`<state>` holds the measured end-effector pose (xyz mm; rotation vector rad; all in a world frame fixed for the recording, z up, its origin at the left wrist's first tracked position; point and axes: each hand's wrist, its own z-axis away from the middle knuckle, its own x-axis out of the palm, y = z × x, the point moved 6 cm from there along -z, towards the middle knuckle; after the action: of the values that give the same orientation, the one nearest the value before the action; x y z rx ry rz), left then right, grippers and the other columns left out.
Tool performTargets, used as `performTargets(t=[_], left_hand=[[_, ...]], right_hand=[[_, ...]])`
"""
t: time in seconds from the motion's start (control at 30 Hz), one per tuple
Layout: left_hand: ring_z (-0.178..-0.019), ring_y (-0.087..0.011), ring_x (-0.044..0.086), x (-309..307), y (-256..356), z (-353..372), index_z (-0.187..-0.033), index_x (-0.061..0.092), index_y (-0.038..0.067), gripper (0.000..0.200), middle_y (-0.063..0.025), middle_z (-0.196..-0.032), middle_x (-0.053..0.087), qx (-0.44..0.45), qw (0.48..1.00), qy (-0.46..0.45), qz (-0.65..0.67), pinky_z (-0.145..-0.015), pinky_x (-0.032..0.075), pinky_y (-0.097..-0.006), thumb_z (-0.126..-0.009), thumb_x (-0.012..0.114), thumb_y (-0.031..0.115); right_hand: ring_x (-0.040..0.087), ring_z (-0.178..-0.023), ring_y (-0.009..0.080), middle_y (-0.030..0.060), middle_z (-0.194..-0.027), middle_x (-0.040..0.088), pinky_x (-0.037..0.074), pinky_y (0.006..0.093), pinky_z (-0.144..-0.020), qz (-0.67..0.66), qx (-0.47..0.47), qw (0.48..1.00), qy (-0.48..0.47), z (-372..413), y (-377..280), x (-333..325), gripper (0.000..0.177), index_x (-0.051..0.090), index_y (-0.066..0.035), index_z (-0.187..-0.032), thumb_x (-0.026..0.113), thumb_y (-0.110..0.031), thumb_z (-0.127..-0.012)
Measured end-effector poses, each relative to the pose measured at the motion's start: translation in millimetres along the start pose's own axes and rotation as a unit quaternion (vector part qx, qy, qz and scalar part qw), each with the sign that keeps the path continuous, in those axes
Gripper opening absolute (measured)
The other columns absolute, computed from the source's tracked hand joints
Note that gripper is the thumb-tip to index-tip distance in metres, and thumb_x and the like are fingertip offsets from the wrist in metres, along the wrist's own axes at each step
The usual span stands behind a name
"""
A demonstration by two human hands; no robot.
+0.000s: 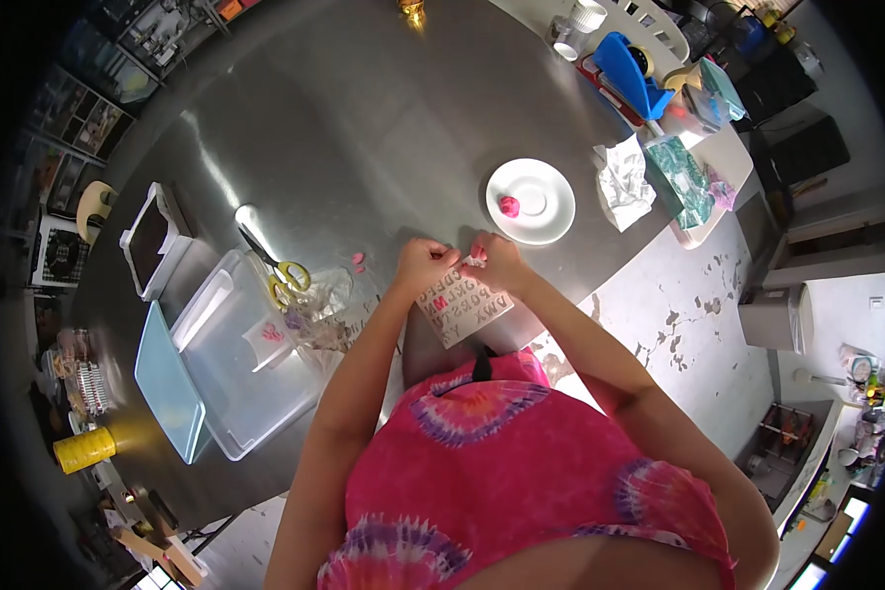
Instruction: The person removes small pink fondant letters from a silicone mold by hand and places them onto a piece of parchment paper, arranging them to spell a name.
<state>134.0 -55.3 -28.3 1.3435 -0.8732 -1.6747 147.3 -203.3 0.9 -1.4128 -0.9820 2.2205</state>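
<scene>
A beige sheet with rows of letters, a letter mould by its look, lies in front of me at the table's near edge. Pink material fills a few of its letters on the left. My left hand is closed at the sheet's upper left edge; whatever its fingers hold is hidden. At the upper right edge my right hand is closed in a pinch, with something small and pale at its fingertips. Just beyond it, a white saucer carries a pink lump, like dough. Small pink bits lie left of my left hand.
Yellow-handled scissors lie by a clear plastic bin on the left, near its blue lid. Crumpled white paper, a green packet and a blue holder are at the right. A yellow roll stands far left.
</scene>
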Motion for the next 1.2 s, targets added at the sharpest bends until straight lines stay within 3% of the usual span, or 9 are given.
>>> performTargets(t=[0.1, 0.33, 0.53, 0.6, 0.73, 0.8, 0.93, 1.13, 1.2], left_hand=[[-0.054, -0.0154, 0.062, -1, 2, 1, -0.073, 0.068, 0.001, 0.025, -0.0104, -0.061, 0.064, -0.004, 1.000, 0.009, 0.006, -0.054, 0.048, -0.0269, -0.071, 0.069, 0.026], [-0.054, -0.0157, 0.061, 1, -2, -1, -0.073, 0.068, 0.002, 0.026, -0.0102, -0.060, 0.064, 0.004, 1.000, 0.015, 0.005, -0.054, 0.048, -0.0272, -0.071, 0.069, 0.028], [-0.052, -0.0158, 0.061, -3, 3, 0, -0.072, 0.068, 0.002, 0.026, -0.0106, -0.060, 0.064, 0.010, 1.000, 0.018, -0.009, -0.052, 0.047, -0.0277, -0.071, 0.069, 0.028], [-0.051, -0.0082, 0.055, -3, 3, 3, -0.072, 0.067, -0.002, 0.025, -0.0065, -0.057, 0.063, 0.006, 1.000, 0.020, 0.011, -0.049, 0.043, -0.0245, -0.074, 0.069, 0.023], [-0.050, -0.0073, 0.054, 0, -5, 1, -0.071, 0.067, -0.002, 0.025, -0.0056, -0.056, 0.062, 0.011, 0.999, 0.025, 0.031, -0.048, 0.042, -0.0240, -0.074, 0.069, 0.022], [-0.050, -0.0149, 0.059, 2, -9, -2, -0.071, 0.068, 0.001, 0.026, -0.0101, -0.058, 0.062, 0.008, 0.999, 0.016, 0.043, -0.050, 0.046, -0.0280, -0.071, 0.070, 0.027], [-0.050, -0.0148, 0.059, 1, -7, -2, -0.070, 0.068, 0.001, 0.026, -0.0098, -0.057, 0.062, 0.009, 0.999, 0.017, 0.028, -0.050, 0.046, -0.0283, -0.071, 0.070, 0.027], [-0.051, -0.0121, 0.058, -1, -9, 0, -0.071, 0.068, 0.000, 0.025, -0.0082, -0.058, 0.063, -0.006, 1.000, 0.008, 0.029, -0.051, 0.045, -0.0265, -0.074, 0.069, 0.025], [-0.054, -0.0100, 0.057, 0, -12, 2, -0.075, 0.067, 0.000, 0.020, -0.0063, -0.062, 0.063, -0.025, 0.986, -0.016, 0.164, -0.052, 0.044, -0.0251, -0.077, 0.066, 0.019]], right_hand=[[0.061, -0.075, 0.0266, 0.0145, -0.080, 0.060, 0.048, 0.0356, -0.067, 0.006, -0.036, 0.997, -0.067, -4, 2, -3, 0.039, 0.057, -0.002, -0.084, 0.076, -0.029, -0.062], [0.059, -0.074, 0.0240, 0.0137, -0.081, 0.059, 0.046, 0.0336, -0.066, 0.029, 0.026, 0.999, -0.005, -5, 3, 4, 0.038, 0.056, -0.003, -0.083, 0.076, -0.030, -0.064], [0.061, -0.081, 0.0292, 0.0151, -0.085, 0.061, 0.048, 0.0373, -0.070, 0.054, -0.009, 0.995, -0.082, -5, -3, -1, 0.033, 0.058, -0.003, -0.086, 0.074, -0.024, -0.066], [0.061, -0.080, 0.0282, 0.0145, -0.084, 0.061, 0.048, 0.0364, -0.071, 0.051, -0.034, 0.994, -0.095, -5, -5, -1, 0.035, 0.058, -0.003, -0.087, 0.075, -0.023, -0.065], [0.061, -0.080, 0.0273, 0.0141, -0.082, 0.061, 0.048, 0.0361, -0.070, -0.008, -0.037, 0.991, -0.127, -2, -1, -4, 0.036, 0.057, -0.003, -0.085, 0.076, -0.023, -0.063], [0.058, -0.073, 0.0227, 0.0112, -0.078, 0.059, 0.046, 0.0343, -0.065, -0.008, 0.002, 0.998, -0.055, -2, -1, -7, 0.037, 0.055, -0.002, -0.080, 0.077, -0.025, -0.061], [0.058, -0.073, 0.0225, 0.0105, -0.076, 0.059, 0.046, 0.0340, -0.065, 0.015, 0.000, 0.999, -0.029, -3, -1, -2, 0.035, 0.055, -0.002, -0.077, 0.077, -0.024, -0.061], [0.059, -0.074, 0.0222, 0.0109, -0.080, 0.060, 0.048, 0.0331, -0.068, -0.013, -0.044, 0.990, -0.133, -7, 11, -5, 0.027, 0.057, -0.001, -0.088, 0.070, -0.014, -0.068], [0.058, -0.073, 0.0189, 0.0090, -0.080, 0.059, 0.048, 0.0311, -0.066, -0.079, -0.074, 0.984, -0.143, -7, 11, -4, 0.021, 0.057, -0.001, -0.090, 0.064, -0.008, -0.072]])
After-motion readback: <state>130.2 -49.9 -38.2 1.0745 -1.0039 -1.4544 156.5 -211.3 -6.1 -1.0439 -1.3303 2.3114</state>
